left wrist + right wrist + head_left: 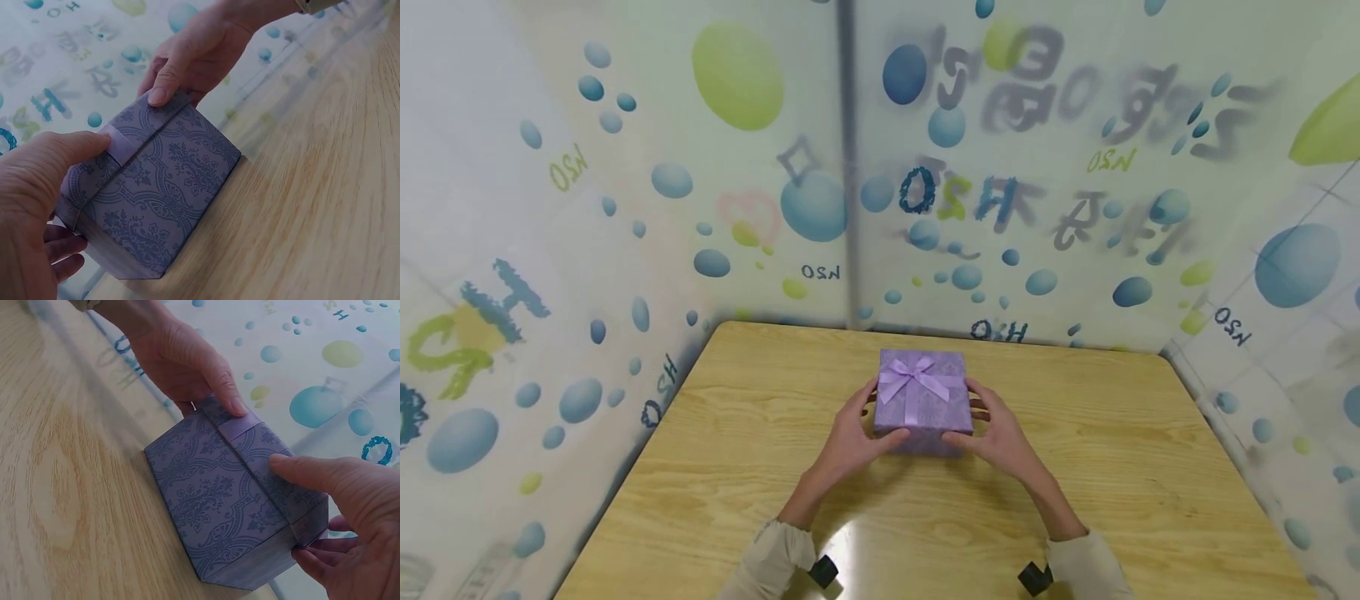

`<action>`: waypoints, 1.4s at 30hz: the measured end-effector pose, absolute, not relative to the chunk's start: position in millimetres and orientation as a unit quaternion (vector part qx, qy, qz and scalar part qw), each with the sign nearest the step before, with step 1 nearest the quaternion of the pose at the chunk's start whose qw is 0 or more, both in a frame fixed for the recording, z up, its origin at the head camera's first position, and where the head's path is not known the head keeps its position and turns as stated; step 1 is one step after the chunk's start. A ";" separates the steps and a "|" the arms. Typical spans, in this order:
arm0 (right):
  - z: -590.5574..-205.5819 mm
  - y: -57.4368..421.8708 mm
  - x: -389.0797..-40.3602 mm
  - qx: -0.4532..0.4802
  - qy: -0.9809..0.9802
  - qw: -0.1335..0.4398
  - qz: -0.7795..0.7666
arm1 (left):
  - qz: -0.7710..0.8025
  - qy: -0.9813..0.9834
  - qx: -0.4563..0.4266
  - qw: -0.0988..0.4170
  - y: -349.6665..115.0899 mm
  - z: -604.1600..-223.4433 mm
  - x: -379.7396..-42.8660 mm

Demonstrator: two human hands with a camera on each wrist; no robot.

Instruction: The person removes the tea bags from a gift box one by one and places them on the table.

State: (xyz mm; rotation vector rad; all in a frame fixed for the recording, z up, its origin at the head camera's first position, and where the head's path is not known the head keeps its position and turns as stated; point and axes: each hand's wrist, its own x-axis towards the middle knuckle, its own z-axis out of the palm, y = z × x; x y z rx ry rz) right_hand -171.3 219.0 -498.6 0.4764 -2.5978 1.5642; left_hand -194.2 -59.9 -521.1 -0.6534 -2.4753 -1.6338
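Note:
A purple patterned gift box (917,442) sits on the wooden table, its lid topped by a lilac ribbon bow (914,377). My left hand (853,437) grips the lid from the left, thumb on the front edge near the ribbon, fingers along the side. On the opposite side my right hand (997,433) holds the lid the same way, its thumb on the front. In the left wrist view the lid (134,134) meets the box body (169,200) with its rim overlapping. Whatever the box contains is hidden.
The light wooden table (737,467) ends at a patterned wall curtain (760,275) behind the box, with bubble prints and lettering. More of this covering stands at left and right. Small dark cubes (823,571) show by the cuffs.

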 end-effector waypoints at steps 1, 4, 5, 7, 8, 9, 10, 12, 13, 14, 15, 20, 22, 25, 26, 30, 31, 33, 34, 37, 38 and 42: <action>-498.4 218.9 -171.1 0.156 -0.845 0.037 0.511 | -0.539 -0.813 -0.214 0.053 -59.8 -521.2 -194.5; -497.4 219.2 -170.7 0.162 -0.843 0.043 0.510 | -0.544 -0.810 -0.213 0.054 -59.7 -521.3 -195.4; -497.4 219.4 -170.7 0.167 -0.844 0.048 0.508 | -0.545 -0.809 -0.213 0.055 -59.7 -521.5 -195.7; -496.8 219.9 -170.6 0.177 -0.844 0.058 0.504 | -0.549 -0.806 -0.213 0.057 -59.8 -521.4 -196.0; -496.3 220.1 -170.5 0.181 -0.844 0.063 0.501 | -0.552 -0.804 -0.214 0.060 -59.8 -521.2 -196.3; -496.0 220.4 -170.7 0.185 -0.845 0.069 0.497 | -0.555 -0.801 -0.214 0.062 -59.8 -520.8 -196.5; -495.4 220.6 -170.5 0.187 -0.845 0.072 0.495 | -0.557 -0.799 -0.217 0.065 -59.8 -520.7 -196.8; -493.5 221.0 -170.3 0.191 -0.846 0.077 0.492 | -0.563 -0.794 -0.220 0.070 -59.7 -520.0 -197.3; -492.2 221.1 -171.8 0.193 -0.846 0.079 0.491 | -0.565 -0.791 -0.223 0.074 -59.6 -519.0 -199.0; -490.9 221.2 -173.3 0.194 -0.847 0.080 0.489 | -0.566 -0.789 -0.225 0.077 -59.4 -518.0 -200.6; -489.6 221.3 -174.8 0.194 -0.847 0.080 0.488 | -0.566 -0.788 -0.227 0.080 -59.3 -517.0 -202.2; -484.5 221.7 -180.4 0.188 -0.854 0.086 0.478 | -0.570 -0.781 -0.236 0.100 -58.7 -511.0 -208.5; -483.3 221.2 -180.5 0.188 -0.856 0.095 0.473 | -0.571 -0.780 -0.236 0.103 -59.2 -508.4 -208.5; -483.1 220.1 -178.6 0.193 -0.858 0.110 0.462 | -0.571 -0.780 -0.234 0.102 -61.1 -506.3 -205.4; -482.8 219.7 -177.4 0.196 -0.859 0.114 0.460 | -0.572 -0.780 -0.233 0.101 -61.9 -505.5 -203.5; -481.9 218.4 -171.4 0.202 -0.857 0.120 0.459 | -0.576 -0.779 -0.228 0.098 -64.2 -506.9 -196.8; -480.9 218.0 -169.9 0.202 -0.856 0.118 0.462 | -0.577 -0.778 -0.228 0.099 -64.6 -507.0 -195.8; -478.6 217.3 -167.8 0.203 -0.854 0.116 0.466 | -0.576 -0.779 -0.227 0.100 -65.4 -507.5 -194.7; -477.2 216.8 -167.1 0.204 -0.853 0.115 0.467 | -0.576 -0.779 -0.225 0.099 -66.1 -506.5 -194.3; -472.3 214.6 -167.0 0.215 -0.850 0.120 0.465 | -0.577 -0.779 -0.221 0.106 -68.7 -502.9 -194.7; -470.6 213.7 -167.7 0.221 -0.849 0.124 0.464 | -0.577 -0.779 -0.219 0.109 -70.0 -501.2 -195.3; -463.4 208.5 -170.8 0.240 -0.844 0.135 0.461 | -0.577 -0.779 -0.215 0.114 -75.9 -492.8 -196.7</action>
